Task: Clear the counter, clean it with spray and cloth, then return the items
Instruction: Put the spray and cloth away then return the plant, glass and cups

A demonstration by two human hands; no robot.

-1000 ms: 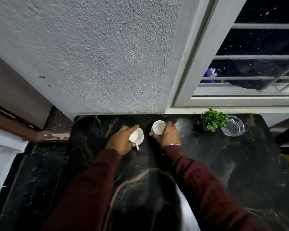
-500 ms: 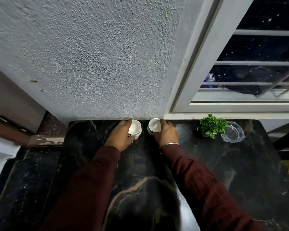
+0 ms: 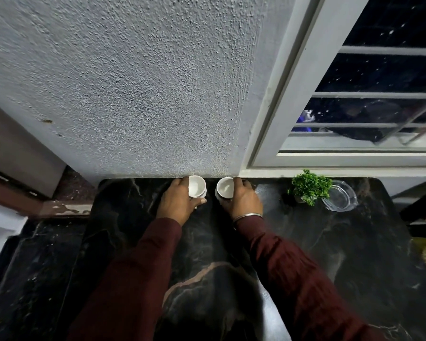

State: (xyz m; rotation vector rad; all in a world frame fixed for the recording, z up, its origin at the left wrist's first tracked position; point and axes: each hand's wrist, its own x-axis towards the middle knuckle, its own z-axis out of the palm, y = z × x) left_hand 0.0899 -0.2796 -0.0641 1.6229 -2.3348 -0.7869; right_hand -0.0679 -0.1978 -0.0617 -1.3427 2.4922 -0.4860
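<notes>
Two small white cups stand side by side at the back edge of the black marble counter (image 3: pixel 207 242), close against the textured wall. My left hand (image 3: pixel 178 201) grips the left cup (image 3: pixel 196 186), thumb in front and fingers curled round its far side. The right cup (image 3: pixel 224 187) is held the same way by my right hand (image 3: pixel 244 199), which wears a metal bangle at the wrist. Both cups look empty inside. Their bases are hidden behind my fingers, so contact with the counter is unclear.
A small green potted plant (image 3: pixel 310 187) and a clear glass ashtray (image 3: pixel 340 196) stand at the back right, below the window frame (image 3: pixel 293 94). A lower dark ledge (image 3: pixel 35 267) lies to the left of the counter.
Both hands carried the cups away from me to the wall. The left cup went from tilted to upright.
</notes>
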